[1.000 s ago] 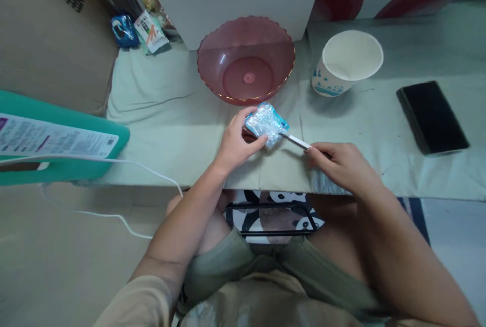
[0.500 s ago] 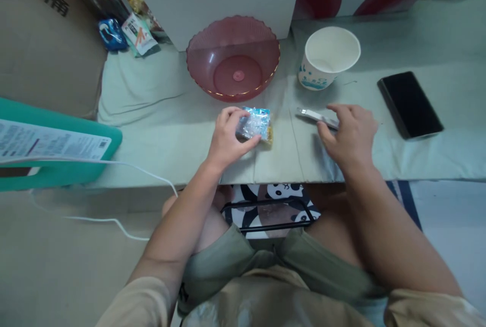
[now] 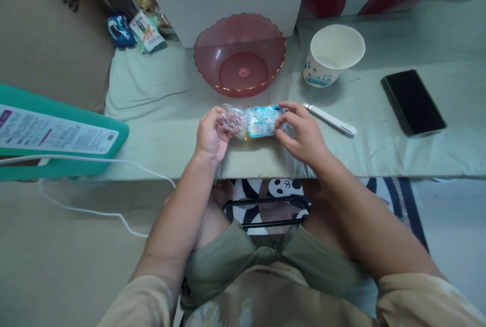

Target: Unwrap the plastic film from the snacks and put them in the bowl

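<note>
Pinching a small crinkly plastic packet from both ends, the two hands meet just above the near edge of the worktop, which is draped in a pale green cloth. The left hand closes its grip on the clear, pinkish left end of the packet, thumb and fingers pressed together on the film. The right hand nips the blue-printed right end between thumb and forefinger. The packet stretches sideways between them, lifted slightly off the cloth.

Just beside the right hand, on the cloth, lies a slim white utility knife, touched by neither hand. Behind the packet stands a pink translucent bowl with a scalloped rim, and to its right a white paper cup with blue print. A black phone lies face up, well apart at the right. At the far left corner sits a heap of snack packets. A teal box with a printed label sticks out at the left, a white cable running across it.
</note>
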Available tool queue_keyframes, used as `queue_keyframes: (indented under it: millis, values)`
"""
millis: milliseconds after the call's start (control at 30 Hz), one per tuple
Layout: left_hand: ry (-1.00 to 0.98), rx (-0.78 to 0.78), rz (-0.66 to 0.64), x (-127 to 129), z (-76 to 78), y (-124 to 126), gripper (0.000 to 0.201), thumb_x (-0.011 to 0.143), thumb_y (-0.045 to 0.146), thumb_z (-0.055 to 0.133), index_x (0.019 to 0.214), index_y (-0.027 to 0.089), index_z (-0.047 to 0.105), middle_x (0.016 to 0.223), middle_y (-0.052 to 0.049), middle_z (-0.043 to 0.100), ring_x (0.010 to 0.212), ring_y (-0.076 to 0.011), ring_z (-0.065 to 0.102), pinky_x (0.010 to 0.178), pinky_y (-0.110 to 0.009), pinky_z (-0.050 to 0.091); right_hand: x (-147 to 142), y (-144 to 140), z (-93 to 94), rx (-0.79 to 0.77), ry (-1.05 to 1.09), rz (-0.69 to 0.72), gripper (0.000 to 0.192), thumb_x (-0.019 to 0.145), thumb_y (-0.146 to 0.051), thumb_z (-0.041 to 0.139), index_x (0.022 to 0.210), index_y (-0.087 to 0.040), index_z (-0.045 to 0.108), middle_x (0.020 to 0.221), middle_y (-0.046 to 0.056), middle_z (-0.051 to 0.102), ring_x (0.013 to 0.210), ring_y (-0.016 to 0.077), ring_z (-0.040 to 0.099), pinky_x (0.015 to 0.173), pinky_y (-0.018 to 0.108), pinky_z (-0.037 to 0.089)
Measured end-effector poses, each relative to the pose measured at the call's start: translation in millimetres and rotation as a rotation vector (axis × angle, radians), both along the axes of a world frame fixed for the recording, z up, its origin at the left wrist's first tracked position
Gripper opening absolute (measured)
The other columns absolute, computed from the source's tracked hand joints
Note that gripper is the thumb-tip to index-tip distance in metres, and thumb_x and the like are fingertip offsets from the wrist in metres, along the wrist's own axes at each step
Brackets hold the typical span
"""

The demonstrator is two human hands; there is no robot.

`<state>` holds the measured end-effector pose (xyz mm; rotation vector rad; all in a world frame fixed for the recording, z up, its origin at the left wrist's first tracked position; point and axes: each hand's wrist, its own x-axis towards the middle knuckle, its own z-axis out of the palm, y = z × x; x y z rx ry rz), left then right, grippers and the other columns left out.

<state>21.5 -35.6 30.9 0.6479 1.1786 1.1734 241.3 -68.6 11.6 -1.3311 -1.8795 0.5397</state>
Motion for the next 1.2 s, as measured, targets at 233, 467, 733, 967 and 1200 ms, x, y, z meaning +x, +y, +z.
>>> queue_keyframes:
  millis: [233,467,733,967,1200]
  values:
    - [0.120,0.085,-0.001,-12.9,-0.1,3.8,0.022,0.069,0.020,0.057,0.091,0.023,0.054,0.069,0.003,0.056,0.052,-0.0109,0.054,0.047,-0.021,0.040,2.1,1.2,-7.9,-0.001,0.017,0.052,0.037,0.085,-0.021,0.058,0.120,-0.023,0.068,0.090,0.005,0.067,0.083,0.0216,0.063,0.081,0.038,0.052]
    - [0.540,0.319,-0.187,-13.8,-7.2,1.9,0.015,0.068,0.022,0.072,0.078,0.020,0.061,0.067,0.004,0.056,0.058,-0.0088,0.049,0.055,-0.021,0.041,-0.2,11.1,-14.2,0.002,0.120,0.002,0.008,0.084,-0.025,0.062,0.086,-0.022,0.069,0.089,0.005,0.059,0.081,0.0191,0.060,0.074,0.035,0.049]
    - [0.452,0.234,-0.032,-19.5,-11.2,11.1,0.014,0.075,0.023,0.072,0.072,0.022,0.059,0.057,0.006,0.046,0.046,-0.0077,0.035,0.041,-0.020,0.029,18.9,16.7,-14.7,-0.139,0.471,-0.079,0.009,0.077,-0.018,0.057,0.082,-0.025,0.052,0.082,-0.001,0.067,0.076,0.0161,0.064,0.072,0.032,0.051]
    - [0.525,0.232,-0.019,-24.9,-13.4,7.5,0.017,0.079,0.031,0.072,0.071,0.023,0.060,0.053,0.005,0.041,0.046,-0.0092,0.034,0.043,-0.023,0.026,44.6,20.0,-21.3,-0.034,0.228,-0.318,0.011,0.066,-0.014,0.047,0.066,-0.025,0.050,0.077,0.003,0.067,0.082,0.0218,0.067,0.083,0.041,0.054]
    - [0.734,0.437,0.018,-33.5,-10.8,4.5,0.017,0.074,0.016,0.068,0.089,0.023,0.066,0.086,0.000,0.063,0.076,-0.0130,0.055,0.068,-0.024,0.043,34.2,0.6,-4.0,0.128,0.148,-0.247,0.026,0.081,-0.026,0.054,0.105,-0.024,0.063,0.114,0.011,0.071,0.112,0.0306,0.066,0.104,0.053,0.050]
